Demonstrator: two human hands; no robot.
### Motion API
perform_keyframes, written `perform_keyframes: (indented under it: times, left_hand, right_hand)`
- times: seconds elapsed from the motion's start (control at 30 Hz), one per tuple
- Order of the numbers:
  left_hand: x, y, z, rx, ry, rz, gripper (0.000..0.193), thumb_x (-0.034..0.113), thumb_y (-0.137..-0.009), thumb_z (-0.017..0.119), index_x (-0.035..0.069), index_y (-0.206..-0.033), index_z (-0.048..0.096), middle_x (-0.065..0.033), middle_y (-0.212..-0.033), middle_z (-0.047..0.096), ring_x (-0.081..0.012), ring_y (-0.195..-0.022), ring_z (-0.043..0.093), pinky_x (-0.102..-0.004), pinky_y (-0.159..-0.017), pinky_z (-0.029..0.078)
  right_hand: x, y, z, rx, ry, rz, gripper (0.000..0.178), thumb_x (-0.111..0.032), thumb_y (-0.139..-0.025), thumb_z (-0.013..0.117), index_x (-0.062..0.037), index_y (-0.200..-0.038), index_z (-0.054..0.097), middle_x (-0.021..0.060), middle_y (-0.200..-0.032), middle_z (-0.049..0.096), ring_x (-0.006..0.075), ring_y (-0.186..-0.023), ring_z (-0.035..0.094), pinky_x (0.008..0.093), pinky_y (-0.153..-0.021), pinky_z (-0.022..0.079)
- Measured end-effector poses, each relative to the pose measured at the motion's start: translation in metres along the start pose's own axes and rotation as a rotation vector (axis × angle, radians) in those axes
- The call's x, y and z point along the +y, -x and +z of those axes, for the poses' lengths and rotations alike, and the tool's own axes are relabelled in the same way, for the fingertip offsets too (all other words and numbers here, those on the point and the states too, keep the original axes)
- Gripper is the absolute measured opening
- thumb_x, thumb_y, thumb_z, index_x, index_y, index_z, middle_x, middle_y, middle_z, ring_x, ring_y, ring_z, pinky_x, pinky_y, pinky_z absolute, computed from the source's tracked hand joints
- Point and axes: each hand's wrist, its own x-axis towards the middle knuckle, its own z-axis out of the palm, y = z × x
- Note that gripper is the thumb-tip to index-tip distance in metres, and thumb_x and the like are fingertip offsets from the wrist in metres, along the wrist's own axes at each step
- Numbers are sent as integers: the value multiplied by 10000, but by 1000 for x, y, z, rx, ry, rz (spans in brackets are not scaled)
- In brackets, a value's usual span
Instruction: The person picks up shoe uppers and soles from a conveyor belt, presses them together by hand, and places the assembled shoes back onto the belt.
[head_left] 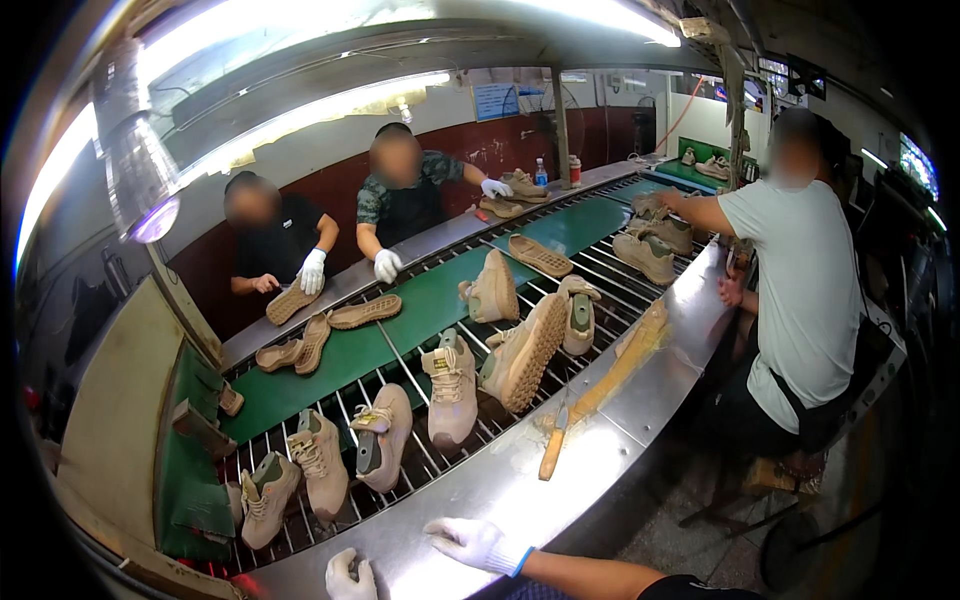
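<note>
Both my hands wear white knitted gloves. My left hand (349, 577) is at the lower edge by the metal ledge (500, 490), partly cut off, its fingers loosely bent and a gap showing beside the thumb. Over the ledge, my right hand (474, 544) reaches leftward with fingers stretched out, holding nothing. Beyond them, beige lace-up shoes stand on the conveyor's metal bars, including a shoe (452, 392), a tilted shoe (384, 436) and a shoe (319, 463). Another shoe (527, 352) leans with its lugged sole showing. A knife (552, 452) with a wooden handle lies on the ledge.
A green belt (430, 325) carries loose soles (365, 312). Across it, two gloved co-workers handle soles and shoes; a person in a pale shirt (795, 290) sits at the right. Tan tape (625, 360) covers part of the ledge. A lamp (140, 160) hangs at upper left.
</note>
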Motion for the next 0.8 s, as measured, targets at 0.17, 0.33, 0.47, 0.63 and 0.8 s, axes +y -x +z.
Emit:
perform_keyframes:
  times: [0.17, 0.33, 0.47, 0.63, 0.8]
  left_hand:
    - [7, 2, -13, -26, -101, 60, 319, 165, -972, 785, 13, -1250, 750, -183, -1168, 748, -312, -1086, 722, -408, -1001, 574]
    - [10, 2, -10, 49, -117, -4, 257, 170, -864, 800, 48, -1089, 777, -155, -1079, 758, -339, -963, 724, -434, -860, 596]
    - [17, 0, -18, 33, -173, -57, 261, 192, -862, 809, 67, -1090, 790, -135, -1085, 767, -322, -945, 727, -434, -851, 595]
    - [27, -2, -22, 42, -167, -48, 255, 190, -864, 810, 56, -1079, 789, -132, -1075, 779, -325, -947, 730, -438, -875, 592]
    - [17, 1, -23, 34, -147, -54, 270, 229, -883, 790, 69, -1101, 794, -130, -1110, 780, -333, -983, 729, -451, -900, 588]
  right_hand:
    - [-2, -3, 2, -47, -115, -12, 386, -340, -1088, 653, -63, -1353, 699, 176, -1204, 782, 312, -1077, 782, 389, -938, 615]
    - [-16, -3, -5, -115, -174, 104, 376, -322, -1078, 667, -65, -1349, 713, 177, -1168, 790, 309, -1028, 785, 387, -902, 610]
    - [-12, -5, 1, -96, -177, 130, 377, -307, -1059, 692, -60, -1341, 726, 178, -1131, 808, 304, -1010, 795, 372, -896, 618]
    - [-4, -2, 9, -65, -203, 134, 350, -279, -1051, 714, -63, -1326, 739, 178, -1143, 814, 272, -1006, 807, 352, -892, 628]
    - [5, -1, 21, -20, -255, 121, 330, -241, -1038, 735, -59, -1314, 745, 172, -1101, 818, 247, -988, 810, 341, -875, 632]
